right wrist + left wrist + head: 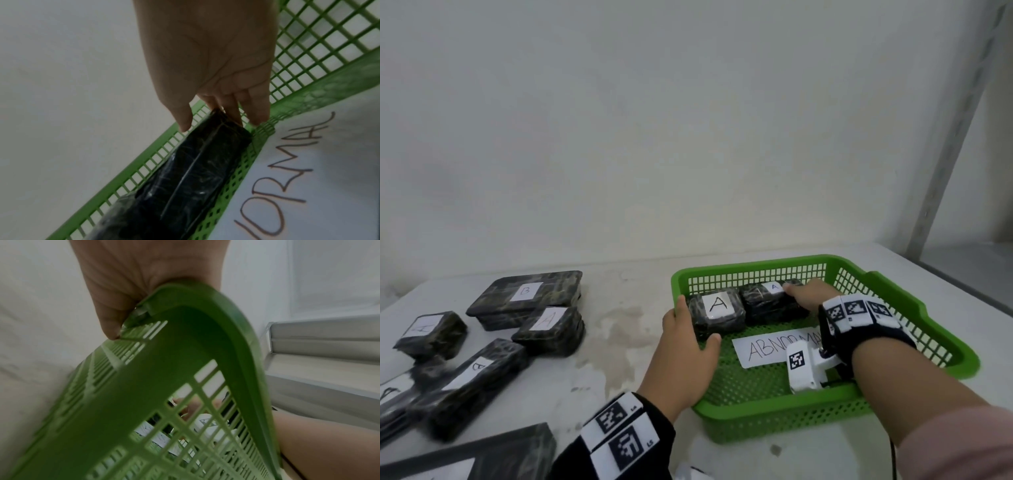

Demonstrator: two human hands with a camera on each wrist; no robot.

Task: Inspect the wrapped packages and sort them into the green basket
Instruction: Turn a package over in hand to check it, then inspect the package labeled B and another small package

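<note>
Surface: white table (626, 342), stained near its middle, set against a plain pale wall (654, 120).
Loose packages, left: six or so dark wrapped blocks, each with a white paper label. Long flat package marked B (525, 297) at the back; package marked A (548, 329) just in front of it, touching; long package marked B (469, 383) nearer the camera; small block (431, 334) at far left, letter faint. Others cut off by the lower-left edge.
Wrap: black glossy film, creased, with pale streaks.
Left hand (688, 356): reaches over the left rim of the green basket (774, 416); thumb and fingers curl round the package marked A in basket (717, 317). Left wrist view shows the palm pressed on the rim.
Basket: green plastic mesh, slotted walls, on the table right of centre.
Basket contents: two packages side by side along the back wall, touching; paper sheet lettered ABNORMAL (767, 346) flat on the floor in front.
Right hand (806, 296): fingers extended, tips against the right end of the second package in basket (772, 303); not wrapped round it.
Second package: small label, blue A.
</note>
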